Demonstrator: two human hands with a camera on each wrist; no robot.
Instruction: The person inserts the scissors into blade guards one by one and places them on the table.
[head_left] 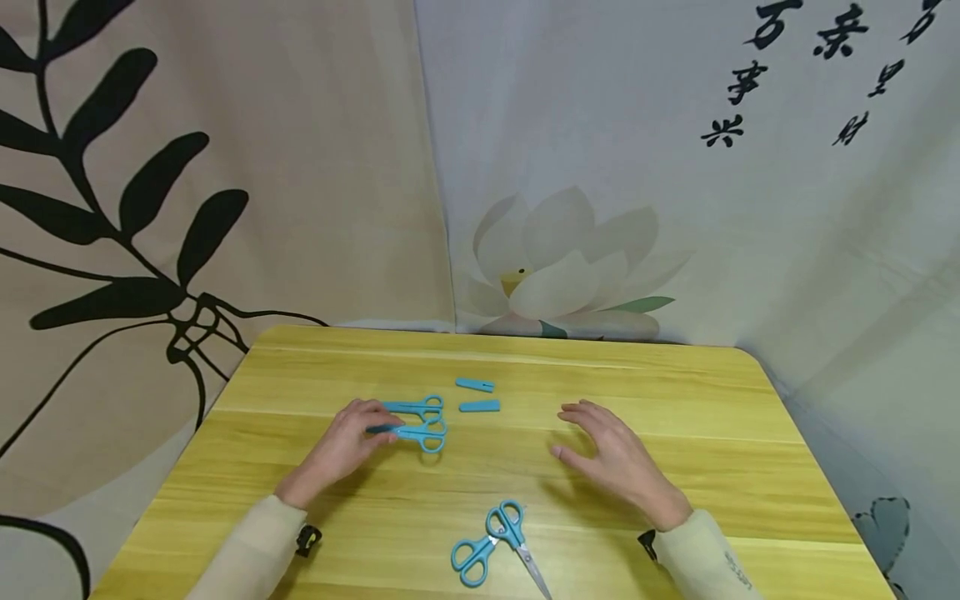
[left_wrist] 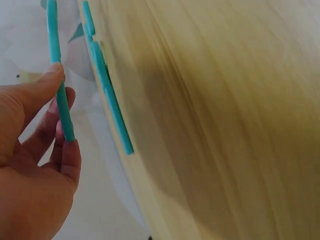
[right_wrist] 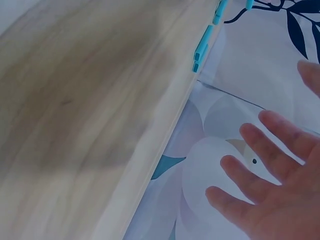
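Note:
My left hand (head_left: pixel 354 437) pinches a pair of blue scissors (head_left: pixel 420 433) by its blade end, the finger loops pointing right. In the left wrist view the held scissors (left_wrist: pixel 61 100) appear edge-on as a teal strip between thumb and fingers, raised off the table. Just behind lies a second pair of blue scissors (head_left: pixel 422 406), partly hidden by the hand. Two small blue blade covers, one farther back (head_left: pixel 475 385) and one nearer (head_left: pixel 480 406), lie right of them. My right hand (head_left: pixel 611 450) hovers over the table, holding nothing, its fingers spread in the right wrist view.
Near the front of the wooden table (head_left: pixel 675 400) lies a third pair of blue-handled scissors (head_left: pixel 495 537), spread apart with bare metal blades. Behind the table hangs a printed curtain (head_left: pixel 337 167) with leaves, a lotus and black characters.

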